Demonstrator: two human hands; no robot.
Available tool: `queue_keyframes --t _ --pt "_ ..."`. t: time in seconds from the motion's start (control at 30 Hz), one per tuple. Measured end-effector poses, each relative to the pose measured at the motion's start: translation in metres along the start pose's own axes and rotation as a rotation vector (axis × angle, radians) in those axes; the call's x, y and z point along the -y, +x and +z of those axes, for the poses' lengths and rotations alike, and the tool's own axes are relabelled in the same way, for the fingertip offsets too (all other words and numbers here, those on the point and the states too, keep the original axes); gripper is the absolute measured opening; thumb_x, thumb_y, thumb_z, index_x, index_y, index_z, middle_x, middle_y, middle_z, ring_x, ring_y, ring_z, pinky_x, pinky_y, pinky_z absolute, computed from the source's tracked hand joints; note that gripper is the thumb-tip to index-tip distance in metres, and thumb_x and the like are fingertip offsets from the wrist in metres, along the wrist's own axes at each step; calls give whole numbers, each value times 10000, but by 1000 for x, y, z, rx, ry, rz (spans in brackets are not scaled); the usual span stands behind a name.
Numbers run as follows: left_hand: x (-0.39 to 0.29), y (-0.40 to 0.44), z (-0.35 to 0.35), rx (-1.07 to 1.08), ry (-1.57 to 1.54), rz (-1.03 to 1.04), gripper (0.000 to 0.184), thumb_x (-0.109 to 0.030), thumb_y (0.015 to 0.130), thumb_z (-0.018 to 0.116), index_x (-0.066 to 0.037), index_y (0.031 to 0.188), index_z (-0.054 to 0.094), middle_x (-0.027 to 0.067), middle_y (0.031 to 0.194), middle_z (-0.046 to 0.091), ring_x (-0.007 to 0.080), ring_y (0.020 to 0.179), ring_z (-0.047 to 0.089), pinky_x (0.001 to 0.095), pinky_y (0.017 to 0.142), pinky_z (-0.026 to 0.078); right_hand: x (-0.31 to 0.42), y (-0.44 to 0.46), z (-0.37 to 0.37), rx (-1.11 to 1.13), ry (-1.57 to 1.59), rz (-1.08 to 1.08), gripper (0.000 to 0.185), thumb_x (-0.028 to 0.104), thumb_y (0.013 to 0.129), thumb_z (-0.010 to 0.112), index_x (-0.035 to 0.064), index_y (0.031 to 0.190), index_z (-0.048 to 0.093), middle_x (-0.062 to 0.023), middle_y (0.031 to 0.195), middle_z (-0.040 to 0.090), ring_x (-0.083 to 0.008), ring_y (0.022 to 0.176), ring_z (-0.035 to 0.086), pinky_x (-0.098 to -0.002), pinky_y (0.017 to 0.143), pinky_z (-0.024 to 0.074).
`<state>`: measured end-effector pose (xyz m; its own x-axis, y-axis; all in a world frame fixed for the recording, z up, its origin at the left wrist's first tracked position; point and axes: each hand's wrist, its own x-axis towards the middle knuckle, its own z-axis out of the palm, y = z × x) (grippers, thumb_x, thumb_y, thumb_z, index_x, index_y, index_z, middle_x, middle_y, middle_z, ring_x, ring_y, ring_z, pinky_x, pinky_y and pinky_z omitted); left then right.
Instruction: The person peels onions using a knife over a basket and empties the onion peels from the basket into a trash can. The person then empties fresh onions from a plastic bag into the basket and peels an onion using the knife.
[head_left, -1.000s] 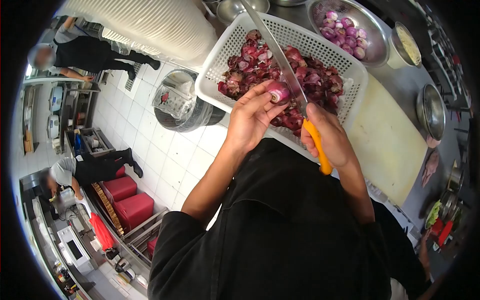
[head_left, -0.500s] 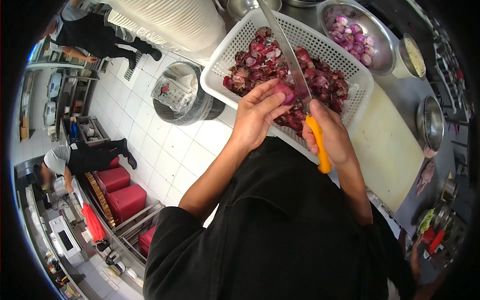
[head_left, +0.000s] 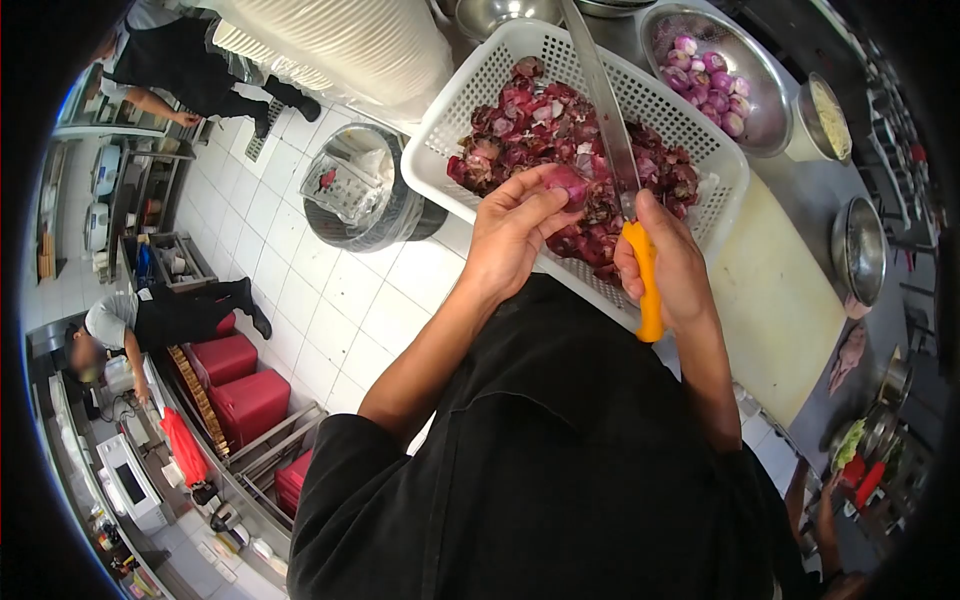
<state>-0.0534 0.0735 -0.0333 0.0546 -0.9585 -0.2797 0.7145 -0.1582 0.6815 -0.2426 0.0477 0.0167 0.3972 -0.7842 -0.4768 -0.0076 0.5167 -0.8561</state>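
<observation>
My left hand [head_left: 515,230] pinches a red onion [head_left: 568,186] between thumb and fingers. In my right hand [head_left: 667,262] is a long knife with a yellow handle [head_left: 648,295], its blade [head_left: 603,100] pointing up and away from me. A small gap separates the blade from the onion. Both hands are over the near side of a white perforated basket [head_left: 440,125], which holds a heap of dark red onion skins [head_left: 530,125]. Beyond it on the right, a steel colander [head_left: 765,75] contains several peeled purple onions [head_left: 712,85].
Right of the basket lies a pale cutting board [head_left: 775,300]. Steel bowls [head_left: 860,250] and a tub of pale shreds [head_left: 828,120] stand beyond it. On the left are a lined bin [head_left: 350,235], stacked white containers [head_left: 330,50] and two people, one bending over a counter [head_left: 125,330].
The knife has swung right, away from the onion, with its handle more upright. My left hand keeps the onion in nearly the same place, slightly turned.
</observation>
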Motion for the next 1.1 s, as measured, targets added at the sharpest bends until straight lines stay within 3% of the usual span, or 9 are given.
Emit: queue_keyframes --t 0.03,0.13,0.23,0.33,0.5,0.67,0.87,1.1 --pt "0 1 0 5 -5 -11 299 -15 940 575 49 1232 553 105 1122 654 197 1015 658 382 918 565 -1 1 -2 3 -14 11 412 481 1026 426 132 810 459 -3 570 464 -67 435 418 -235 415 344" --pt "0 4 2 -1 -1 -31 300 -14 939 571 50 1232 550 108 1116 656 199 1012 659 384 920 564 -2 -1 -4 27 -96 20 409 469 1027 424 97 967 584 5 572 453 -66 439 404 -237 414 341" --pt "0 7 4 -7 24 -40 298 -17 938 572 49 1228 549 113 1120 655 199 1003 659 383 915 564 4 -11 7 -9 -235 15 494 442 1022 441 40 1270 584 9 588 463 -63 477 424 -234 450 364" --pt "1 8 5 13 26 -38 291 -19 935 577 51 1217 552 115 1125 654 197 994 659 372 900 565 1 -11 14 -16 -307 -100 601 422 1012 471 -2 1437 438 -16 613 494 -75 535 469 -253 500 398" --pt "-1 7 10 26 12 -34 286 -13 930 583 46 1209 558 106 1110 659 189 980 657 347 884 561 -3 -13 12 -95 -449 -139 576 374 1000 513 -46 1389 459 -154 801 634 -194 713 636 -337 667 485" --pt "0 4 15 36 52 -16 378 21 885 646 60 1248 547 113 1116 660 179 956 655 322 866 550 1 -19 16 -91 -506 -201 587 370 994 527 -76 1370 455 -267 970 666 -332 921 690 -396 809 501" --pt "3 3 14 5 130 41 378 41 853 657 66 1222 578 94 1053 678 140 913 653 285 833 534 -14 -16 19 -173 -616 -481 609 382 992 528 -89 1368 444 -307 944 654 -407 899 681 -425 798 508" --pt "9 -3 17 5 210 43 399 68 830 637 70 1225 579 91 1055 681 135 921 654 278 845 532 -10 -16 26 -210 -652 -484 624 386 988 534 -89 1375 418 -272 828 649 -409 809 677 -453 718 502"
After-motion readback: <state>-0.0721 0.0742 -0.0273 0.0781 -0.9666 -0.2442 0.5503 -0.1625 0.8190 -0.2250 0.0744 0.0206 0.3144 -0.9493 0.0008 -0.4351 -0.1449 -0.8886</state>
